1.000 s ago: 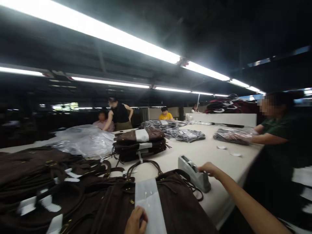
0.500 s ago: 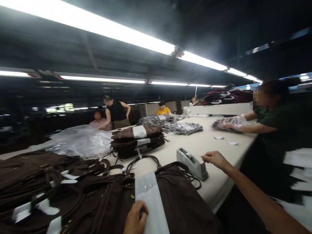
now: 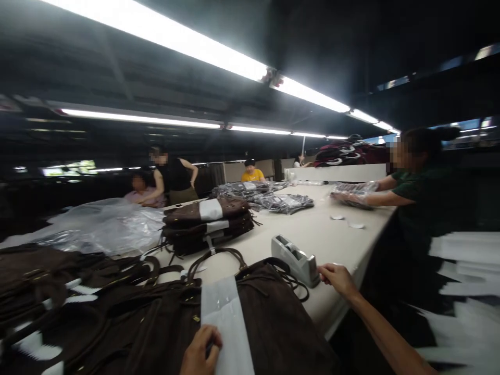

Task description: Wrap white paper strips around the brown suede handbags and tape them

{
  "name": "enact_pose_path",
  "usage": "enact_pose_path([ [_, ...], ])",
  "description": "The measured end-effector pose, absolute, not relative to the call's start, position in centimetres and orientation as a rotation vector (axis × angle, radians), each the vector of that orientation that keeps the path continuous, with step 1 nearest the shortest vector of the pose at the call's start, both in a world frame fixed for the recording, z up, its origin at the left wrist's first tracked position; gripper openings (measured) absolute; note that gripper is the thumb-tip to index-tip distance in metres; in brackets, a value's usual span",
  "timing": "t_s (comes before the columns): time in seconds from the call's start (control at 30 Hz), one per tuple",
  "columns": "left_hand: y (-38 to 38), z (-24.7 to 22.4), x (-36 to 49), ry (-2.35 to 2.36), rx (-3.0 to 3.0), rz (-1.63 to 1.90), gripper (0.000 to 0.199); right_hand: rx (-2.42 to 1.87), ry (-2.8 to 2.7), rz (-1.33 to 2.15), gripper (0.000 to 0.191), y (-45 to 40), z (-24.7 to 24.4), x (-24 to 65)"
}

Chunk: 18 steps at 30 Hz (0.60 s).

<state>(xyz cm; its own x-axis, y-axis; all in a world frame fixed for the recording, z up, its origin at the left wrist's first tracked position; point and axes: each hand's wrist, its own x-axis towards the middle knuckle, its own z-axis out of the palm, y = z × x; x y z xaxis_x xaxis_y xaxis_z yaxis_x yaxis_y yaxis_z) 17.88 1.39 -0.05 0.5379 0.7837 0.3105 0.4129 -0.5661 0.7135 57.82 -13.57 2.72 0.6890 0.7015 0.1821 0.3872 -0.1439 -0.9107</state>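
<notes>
A dark brown bag (image 3: 279, 317) lies in front of me with a white paper strip (image 3: 228, 325) laid across its middle. Curled at the strip's left edge, my left hand (image 3: 202, 350) is closed on it, pressing against the bag. A grey tape dispenser (image 3: 295, 260) stands on the table just beyond the bag. My right hand (image 3: 339, 280) pinches at the dispenser's cutter end, fingertips together on the end of the tape, which is too small to see clearly. The bag's thin handles (image 3: 230, 252) loop out behind it.
Stacked brown bags (image 3: 207, 224) with white bands stand behind. More brown bags (image 3: 47, 291) and clear plastic sheeting (image 3: 105, 224) lie left. Plastic-wrapped bundles (image 3: 283, 202) sit further along the table (image 3: 312, 226). A co-worker (image 3: 424, 182) handles a bagged item at right; others work farther back.
My view has swung slightly right, so things shift left in the picture. My right hand has come lower, close against the dispenser's cutter end. My left hand stays on the strip.
</notes>
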Motion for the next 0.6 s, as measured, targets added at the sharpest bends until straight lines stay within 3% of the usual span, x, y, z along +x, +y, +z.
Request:
enact_pose_path([
  [0.2, 0.8, 0.0, 18.3, 1.008, 2.147, 0.869, 0.018, -2.069, -0.883, -0.058, 0.037, -12.6, -0.6, 59.3],
  [0.37, 0.5, 0.0, 18.3, 1.067, 2.157, 0.841, 0.023, -2.135, -0.725, 0.138, 0.035, -14.8, -1.9, 60.8],
  [0.6, -0.7, 1.2, 18.6, 1.094, 2.155, 0.853, 0.026, -1.606, -0.767, 0.414, 0.045, -13.3, 5.4, 49.4],
])
